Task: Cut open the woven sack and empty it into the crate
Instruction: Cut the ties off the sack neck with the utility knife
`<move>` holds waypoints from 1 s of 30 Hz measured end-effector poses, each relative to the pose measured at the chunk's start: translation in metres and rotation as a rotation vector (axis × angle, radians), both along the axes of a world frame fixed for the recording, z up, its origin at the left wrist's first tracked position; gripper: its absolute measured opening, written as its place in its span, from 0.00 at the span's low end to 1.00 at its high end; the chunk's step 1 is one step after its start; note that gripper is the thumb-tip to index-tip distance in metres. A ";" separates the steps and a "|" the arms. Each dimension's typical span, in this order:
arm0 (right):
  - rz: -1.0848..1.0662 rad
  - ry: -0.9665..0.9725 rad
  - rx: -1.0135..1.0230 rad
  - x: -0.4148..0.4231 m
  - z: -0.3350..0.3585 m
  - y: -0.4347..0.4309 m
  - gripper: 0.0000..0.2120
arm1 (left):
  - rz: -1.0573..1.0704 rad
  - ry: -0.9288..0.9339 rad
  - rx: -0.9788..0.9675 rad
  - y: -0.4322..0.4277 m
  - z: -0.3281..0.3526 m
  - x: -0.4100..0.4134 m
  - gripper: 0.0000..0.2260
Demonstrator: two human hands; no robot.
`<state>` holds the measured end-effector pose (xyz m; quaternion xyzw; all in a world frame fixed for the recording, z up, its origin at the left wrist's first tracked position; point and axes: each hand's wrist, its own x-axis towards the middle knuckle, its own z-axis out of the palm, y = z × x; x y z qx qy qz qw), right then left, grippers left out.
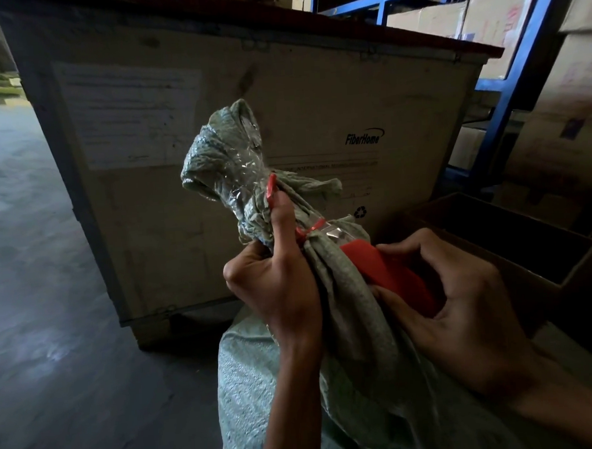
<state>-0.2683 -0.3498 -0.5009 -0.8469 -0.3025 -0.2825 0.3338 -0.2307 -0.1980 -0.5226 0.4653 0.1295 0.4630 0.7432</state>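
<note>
Here, the left hand (274,287) clenches the pale green woven sack (330,377) below its red tie (310,231), steadying the neck; the right hand (463,304) grips a red plastic cutter (390,274) against it.

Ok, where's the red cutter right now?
In the head view, right of centre: the red cutter is held in the right hand, its tip against the woven sack just below the red tie, beside the left hand gripping the neck.

Sack (344,324) rough woven cloth (neck under glossy clear tape (237,172)); cutter (390,274) smooth matt red plastic
</note>
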 end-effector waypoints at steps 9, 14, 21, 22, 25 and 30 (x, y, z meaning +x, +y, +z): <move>-0.134 -0.173 -0.188 0.004 0.002 -0.004 0.18 | -0.002 0.010 -0.028 -0.006 0.004 -0.003 0.31; -0.217 -0.280 -0.277 0.005 0.009 -0.010 0.17 | 0.003 0.025 0.021 -0.010 0.002 0.005 0.36; -0.510 -0.184 0.003 0.054 0.023 -0.054 0.17 | -0.047 0.067 -0.049 -0.012 -0.012 0.002 0.33; -0.535 -0.157 0.020 0.056 0.015 -0.064 0.18 | -0.071 0.077 -0.067 -0.011 -0.015 0.002 0.33; -0.478 -0.033 0.015 0.045 -0.009 -0.068 0.18 | -0.129 0.092 -0.039 -0.007 -0.019 0.005 0.33; -0.411 -0.120 0.026 0.047 -0.004 -0.050 0.15 | -0.114 0.132 0.009 0.005 -0.025 0.010 0.30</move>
